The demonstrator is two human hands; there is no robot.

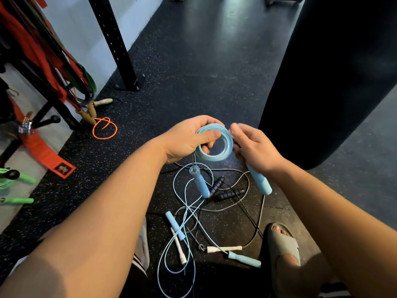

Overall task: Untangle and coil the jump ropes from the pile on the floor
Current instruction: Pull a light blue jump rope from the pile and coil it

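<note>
Coil [217,154], blue: left hand [189,139] is gripping it, thumb over the loops, fingers curling through. Handle [261,182]: right hand [255,147] is clasping it just beside the coil. Second handle [199,183] is hanging beneath. Pile [228,194] is lying tangled on the floor [193,61] below.
</note>
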